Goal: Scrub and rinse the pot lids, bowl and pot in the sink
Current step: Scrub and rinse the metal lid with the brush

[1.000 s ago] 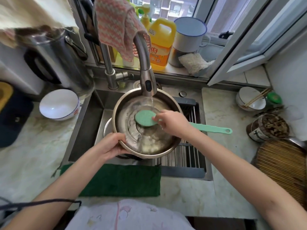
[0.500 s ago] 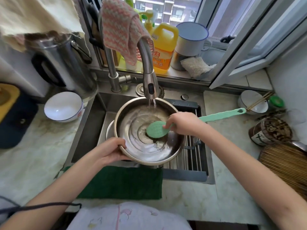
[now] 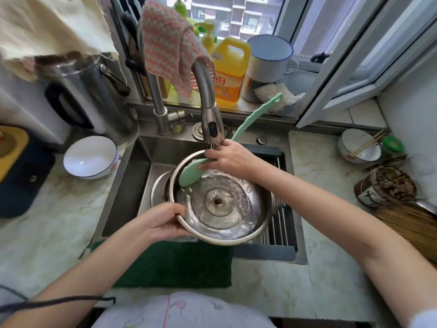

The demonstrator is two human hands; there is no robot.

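A steel pot lid (image 3: 221, 202) is held upside down over the sink (image 3: 132, 185), with water pooled in it. My left hand (image 3: 165, 221) grips its near-left rim. My right hand (image 3: 228, 157) holds a green long-handled scrub brush (image 3: 191, 174) just under the faucet spout (image 3: 210, 124). The brush head rests on the lid's far-left rim and the handle points up and right toward the window. A second steel piece (image 3: 158, 188) lies in the sink under the lid, mostly hidden.
A white bowl (image 3: 91, 157) sits on the left counter beside a steel kettle (image 3: 82, 91). A yellow detergent jug (image 3: 230, 74) and an enamel mug (image 3: 268, 60) stand on the sill. A green cloth (image 3: 175, 263) lies at the sink's front edge. A bowl with chopsticks (image 3: 359, 147) and a jar (image 3: 387, 185) stand right.
My right hand has moved up toward the faucet, swinging the brush handle from pointing right to pointing up. The brush head slid from the lid's middle to its far-left rim.
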